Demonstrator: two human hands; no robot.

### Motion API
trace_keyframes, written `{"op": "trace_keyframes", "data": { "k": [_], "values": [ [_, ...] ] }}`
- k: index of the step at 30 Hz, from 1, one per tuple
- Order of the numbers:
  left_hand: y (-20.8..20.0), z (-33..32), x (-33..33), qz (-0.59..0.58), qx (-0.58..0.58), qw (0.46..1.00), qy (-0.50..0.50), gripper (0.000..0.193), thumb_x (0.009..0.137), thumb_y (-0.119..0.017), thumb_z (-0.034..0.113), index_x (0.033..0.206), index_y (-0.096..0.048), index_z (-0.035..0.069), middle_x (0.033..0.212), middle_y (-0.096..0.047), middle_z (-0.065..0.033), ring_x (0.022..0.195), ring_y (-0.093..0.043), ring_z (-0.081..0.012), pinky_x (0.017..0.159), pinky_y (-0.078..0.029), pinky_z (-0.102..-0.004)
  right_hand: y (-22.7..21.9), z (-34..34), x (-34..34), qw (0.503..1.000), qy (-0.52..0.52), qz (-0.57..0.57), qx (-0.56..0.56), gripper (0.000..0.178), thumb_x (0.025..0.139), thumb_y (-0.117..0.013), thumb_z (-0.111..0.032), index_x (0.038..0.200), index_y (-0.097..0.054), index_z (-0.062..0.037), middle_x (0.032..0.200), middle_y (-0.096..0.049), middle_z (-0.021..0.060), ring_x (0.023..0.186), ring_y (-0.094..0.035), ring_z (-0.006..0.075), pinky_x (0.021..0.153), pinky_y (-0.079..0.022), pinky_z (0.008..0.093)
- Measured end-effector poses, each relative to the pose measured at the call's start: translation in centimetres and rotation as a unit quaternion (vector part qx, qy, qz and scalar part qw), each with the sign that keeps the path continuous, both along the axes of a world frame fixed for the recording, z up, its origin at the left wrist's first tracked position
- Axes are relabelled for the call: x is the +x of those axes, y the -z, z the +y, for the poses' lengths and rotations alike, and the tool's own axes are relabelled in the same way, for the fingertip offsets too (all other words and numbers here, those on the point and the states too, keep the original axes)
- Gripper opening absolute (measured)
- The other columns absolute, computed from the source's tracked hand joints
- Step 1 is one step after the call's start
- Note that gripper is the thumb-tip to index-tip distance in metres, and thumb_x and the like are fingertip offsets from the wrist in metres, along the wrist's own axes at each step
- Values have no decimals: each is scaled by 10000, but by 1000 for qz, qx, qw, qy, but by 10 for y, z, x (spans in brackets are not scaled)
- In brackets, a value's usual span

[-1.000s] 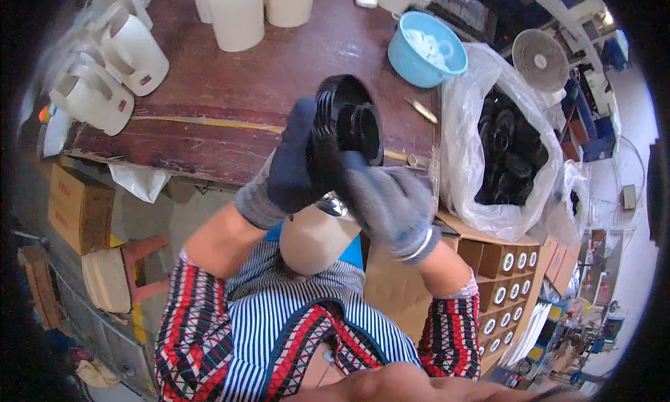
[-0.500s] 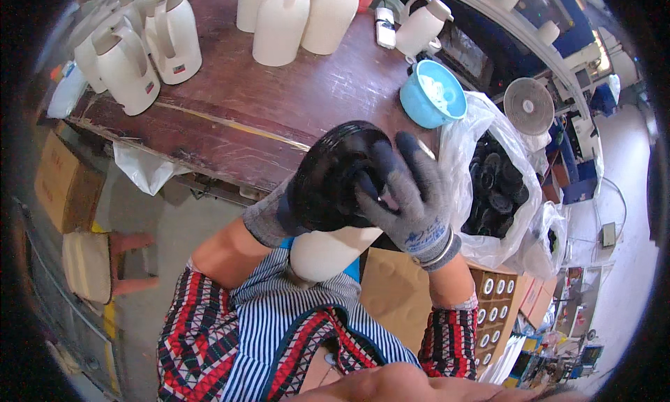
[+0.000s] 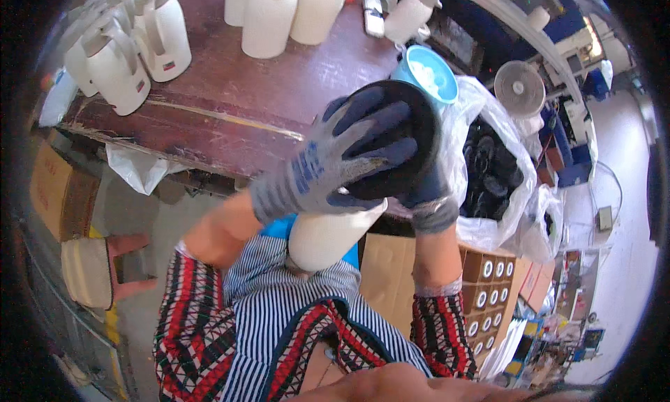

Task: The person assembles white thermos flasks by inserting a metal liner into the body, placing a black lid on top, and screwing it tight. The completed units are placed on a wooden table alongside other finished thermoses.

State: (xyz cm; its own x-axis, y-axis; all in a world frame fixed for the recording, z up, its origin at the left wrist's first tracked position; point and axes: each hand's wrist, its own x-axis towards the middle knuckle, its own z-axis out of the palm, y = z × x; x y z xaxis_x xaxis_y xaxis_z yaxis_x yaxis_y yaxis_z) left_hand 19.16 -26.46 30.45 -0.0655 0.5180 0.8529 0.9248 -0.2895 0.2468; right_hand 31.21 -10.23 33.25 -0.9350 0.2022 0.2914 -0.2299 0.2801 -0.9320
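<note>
A white jug [image 3: 328, 240] lies tilted against my lap, its narrow end toward me. At its far end is a round black base [image 3: 419, 133], dish-like and wider than the jug body. My left hand [image 3: 349, 144], in a grey and dark blue glove, lies across the base's face with its fingers curved round it. From the right, my gloved right hand [image 3: 431, 196] grips the base's lower edge; its fingers are mostly hidden behind the black disc. Whether the base sits fully against the jug cannot be seen, because my left hand covers the joint.
Several white jugs [image 3: 125, 74] stand on the dark red table [image 3: 230, 102], more at its back. A blue basin [image 3: 452, 88] and a clear bag of black round parts [image 3: 492, 172] are at right. Below are a divided carton [image 3: 474, 290] and, left, a stool [image 3: 87, 273].
My left hand has come from beneath the base onto its face. My right hand has left the face for the right edge. The base has shifted rightward.
</note>
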Motion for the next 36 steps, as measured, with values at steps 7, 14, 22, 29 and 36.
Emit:
{"op": "trace_keyframes", "data": {
  "k": [7, 14, 22, 29, 36],
  "values": [
    [11, 1, -33, -182, -131, 961, 164, 691, 759, -856, 257, 1388, -617, 97, 1446, -571, -148, 1354, -521, -384, 1143, -418, -479, 39, 46, 48, 962, 198, -44, -183, 446, 1088, -475, -353, 1398, -554, -41, 1431, -575, 143, 1273, -598, 239, 1024, -514, 413],
    [45, 38, -26, -245, -123, 929, 250, 555, 771, -862, 285, 1255, -691, 75, 1403, -582, -155, 1316, -537, -332, 1104, -441, -441, 93, 36, 44, 991, 110, 78, 20, 721, 902, -701, -577, 1376, -534, -60, 1634, -301, 236, 1482, -364, 366, 1215, -297, 489],
    [121, 8, -11, -473, -156, 828, 257, 452, 842, -816, 270, 1248, -714, 100, 1446, -580, -140, 1429, -450, -330, 1209, -305, -498, 149, 19, 65, 990, 107, 16, -95, 701, 880, -708, -619, 1299, -588, -71, 1620, -319, 249, 1468, -384, 389, 1201, -314, 510],
    [109, 1, -1, -382, -166, 886, 204, 417, 830, -807, 327, 1192, -721, 138, 1397, -619, -102, 1387, -486, -362, 1183, -333, -510, 149, 27, 70, 992, 41, 4, -123, 746, 856, -706, -671, 1294, -584, -80, 1617, -319, 253, 1482, -358, 395, 1207, -303, 513],
    [98, -4, 10, -353, -153, 911, 150, 394, 825, -801, 304, 1166, -729, 119, 1310, -650, -91, 1344, -516, -357, 1150, -377, -509, 157, 32, 68, 968, 51, -62, -237, 714, 892, -656, -675, 1307, -590, -97, 1592, -359, 255, 1498, -325, 418, 1216, -271, 540]
  ]
}}
